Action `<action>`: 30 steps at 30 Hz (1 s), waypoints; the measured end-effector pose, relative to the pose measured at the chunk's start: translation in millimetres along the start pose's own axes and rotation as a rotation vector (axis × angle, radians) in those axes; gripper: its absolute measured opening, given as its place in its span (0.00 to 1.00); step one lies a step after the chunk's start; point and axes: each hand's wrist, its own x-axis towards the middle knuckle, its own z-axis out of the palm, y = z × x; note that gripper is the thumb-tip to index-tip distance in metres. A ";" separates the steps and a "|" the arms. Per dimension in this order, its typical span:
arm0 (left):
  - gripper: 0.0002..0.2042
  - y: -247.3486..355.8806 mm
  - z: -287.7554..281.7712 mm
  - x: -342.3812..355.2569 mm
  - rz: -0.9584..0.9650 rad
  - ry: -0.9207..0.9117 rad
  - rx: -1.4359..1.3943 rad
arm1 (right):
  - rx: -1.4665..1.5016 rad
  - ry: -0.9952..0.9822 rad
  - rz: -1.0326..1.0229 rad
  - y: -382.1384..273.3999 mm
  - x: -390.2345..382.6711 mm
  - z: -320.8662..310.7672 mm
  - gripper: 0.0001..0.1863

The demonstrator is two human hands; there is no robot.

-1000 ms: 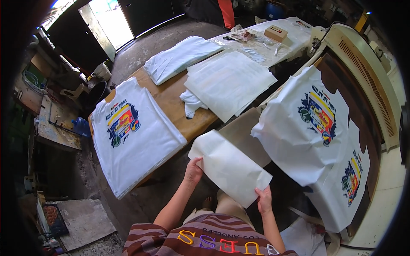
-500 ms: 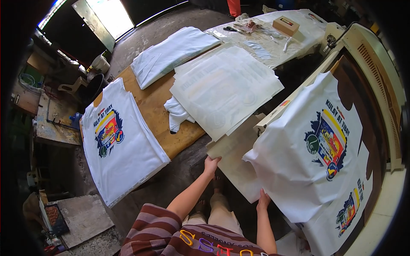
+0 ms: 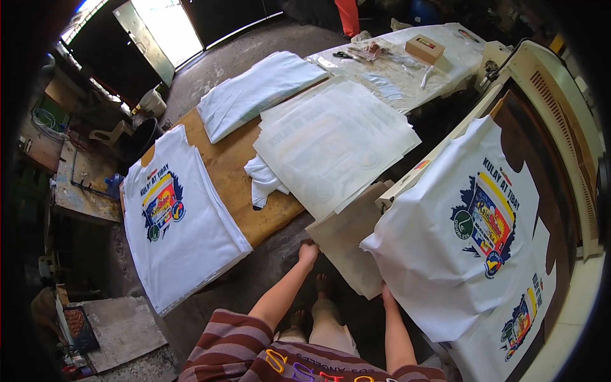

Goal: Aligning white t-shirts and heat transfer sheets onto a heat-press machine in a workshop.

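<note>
A large greyish-tan sheet [image 3: 344, 254] slants between the table and the heat press, partly covered by a white shirt. At the sheet's left edge, my left hand [image 3: 309, 252] has its fingers curled closed on it. My right hand [image 3: 387, 295] is by the sheet's lower corner, right against the hanging hem of the white printed shirt [image 3: 439, 254]; its fingers are mostly hidden. That shirt drapes over the bed of the heat press, with a second printed shirt [image 3: 531, 305] lower down. A pile of pale, faintly printed transfer sheets [image 3: 344, 140] lies on the table.
Printed shirts [image 3: 191, 248] are stacked at the brown table's [image 3: 223, 165] left end. Folded white cloth [image 3: 261, 92] lies at its back. The cream heat press [image 3: 566, 114] rises on the right. A plastic-covered table beyond holds a cardboard box [image 3: 424, 49] and scissors [image 3: 342, 55].
My left hand has shifted slightly down and left along the sheet's edge. My right hand's fingers, visible before at the sheet's corner, are now mostly hidden. The view has tilted a little.
</note>
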 end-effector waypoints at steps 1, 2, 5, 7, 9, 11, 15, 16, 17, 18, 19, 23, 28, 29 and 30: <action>0.23 -3.3 -7.3 -11.3 -0.022 -0.033 -0.023 | -0.057 0.019 -0.039 3.9 -0.4 -1.4 0.30; 0.20 -8.2 -11.6 -24.7 -0.044 -0.074 -0.044 | -0.118 0.043 -0.074 -0.1 6.8 0.3 0.30; 0.20 -46.0 -59.1 -65.9 -0.101 -0.121 -0.081 | -0.129 -0.036 0.031 -41.1 -36.3 -4.8 0.33; 0.19 -63.6 -72.3 -95.8 -0.112 -0.220 -0.101 | -0.112 -0.064 0.240 -59.2 -66.5 -28.5 0.35; 0.17 -85.9 -88.9 -121.4 -0.139 -0.298 -0.094 | -0.094 -0.232 0.215 -67.5 -104.5 -46.5 0.31; 0.14 -104.4 -104.6 -146.2 -0.158 -0.368 -0.061 | -0.138 -0.313 0.166 -50.9 -147.5 -51.5 0.30; 0.12 -135.4 -137.0 -187.8 -0.200 -0.468 0.012 | -0.165 -0.432 0.234 5.9 -238.2 -61.7 0.25; 0.12 -140.3 -145.0 -194.5 -0.202 -0.455 0.042 | -0.006 -0.495 0.414 6.0 -260.6 -72.5 0.22; 0.12 -142.2 -146.4 -201.3 -0.191 -0.488 0.072 | 0.161 -0.546 0.596 13.8 -279.6 -83.8 0.20; 0.12 -142.7 -146.6 -207.2 -0.202 -0.484 0.085 | 0.184 -0.511 0.610 21.4 -289.5 -95.8 0.20; 0.11 -140.5 -143.3 -214.8 -0.215 -0.480 0.099 | 0.333 -0.450 0.688 32.3 -300.3 -112.0 0.18; 0.11 -121.4 -108.2 -241.2 -0.119 -0.551 0.176 | 0.885 0.010 0.800 75.5 -316.5 -179.6 0.14; 0.13 -66.1 3.5 -293.2 0.126 -0.769 0.274 | 1.385 0.489 0.594 134.6 -301.4 -286.1 0.34; 0.15 -56.8 30.1 -304.2 0.196 -0.812 0.298 | 1.469 0.518 0.535 147.2 -296.9 -307.3 0.35; 0.15 -49.0 56.5 -315.0 0.202 -0.822 0.308 | 1.549 0.545 0.473 159.1 -291.9 -326.4 0.36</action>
